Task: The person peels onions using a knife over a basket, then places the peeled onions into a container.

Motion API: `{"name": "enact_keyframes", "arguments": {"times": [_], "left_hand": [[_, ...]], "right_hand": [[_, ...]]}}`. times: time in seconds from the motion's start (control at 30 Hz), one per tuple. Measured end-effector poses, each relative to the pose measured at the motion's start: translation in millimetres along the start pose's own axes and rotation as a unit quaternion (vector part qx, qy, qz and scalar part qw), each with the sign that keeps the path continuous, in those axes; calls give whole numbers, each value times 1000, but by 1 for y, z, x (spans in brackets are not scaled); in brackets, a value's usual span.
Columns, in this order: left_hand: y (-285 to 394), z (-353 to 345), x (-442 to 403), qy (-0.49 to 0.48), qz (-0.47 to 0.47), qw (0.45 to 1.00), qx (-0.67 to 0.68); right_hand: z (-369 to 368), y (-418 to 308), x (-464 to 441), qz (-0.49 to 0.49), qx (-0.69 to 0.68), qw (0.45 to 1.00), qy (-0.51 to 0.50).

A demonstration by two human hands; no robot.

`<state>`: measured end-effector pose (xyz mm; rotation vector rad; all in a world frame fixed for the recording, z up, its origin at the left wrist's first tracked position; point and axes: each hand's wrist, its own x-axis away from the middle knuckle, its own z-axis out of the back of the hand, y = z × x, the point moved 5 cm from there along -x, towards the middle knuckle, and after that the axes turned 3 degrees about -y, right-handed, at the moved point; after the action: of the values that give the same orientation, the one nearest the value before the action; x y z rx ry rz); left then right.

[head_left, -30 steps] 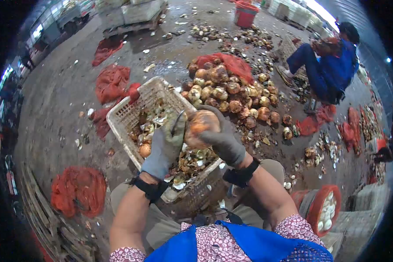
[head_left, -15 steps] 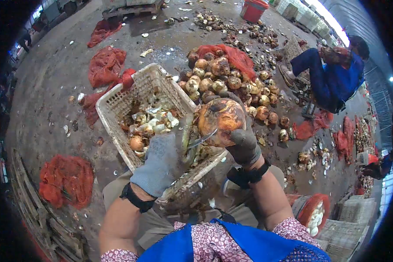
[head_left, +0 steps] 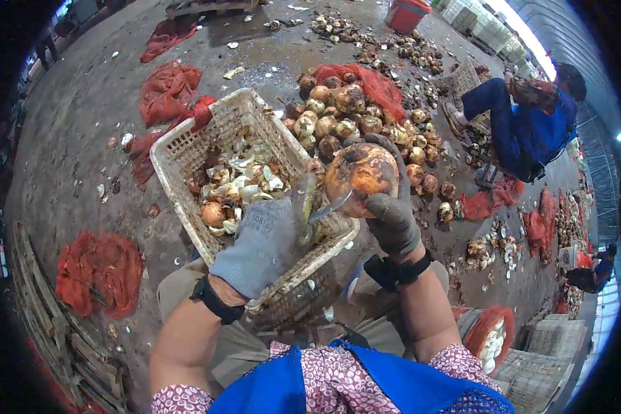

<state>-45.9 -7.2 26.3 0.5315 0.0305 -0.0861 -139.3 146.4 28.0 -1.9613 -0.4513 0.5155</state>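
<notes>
Mid-frame, above the crate's [head_left: 236, 119] right edge, the big onion [head_left: 361, 171] sat cupped in the right hand's [head_left: 395, 215] curled fingers, and the left hand [head_left: 261, 236], closed around a knife [head_left: 332, 206], had just brought it into sight against the skin, apparently at work.

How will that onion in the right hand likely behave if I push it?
The onion would probably roll or turn if pushed, since it looks nearly round. It is likely firm, as it shows no sag in the right hand. Its dark, patchy outer skin may flake or slip when handled.
</notes>
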Motion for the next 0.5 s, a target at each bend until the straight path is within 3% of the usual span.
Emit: {"name": "enact_keyframes", "arguments": {"times": [0.17,0.5], "left_hand": [[-5,-6,-1,-9,12,1000,4],[-7,-8,0,-18,17,999,41]], "right_hand": [[1,-3,0,2,67,997,23],[3,1,0,7,20,1000,13]]}}
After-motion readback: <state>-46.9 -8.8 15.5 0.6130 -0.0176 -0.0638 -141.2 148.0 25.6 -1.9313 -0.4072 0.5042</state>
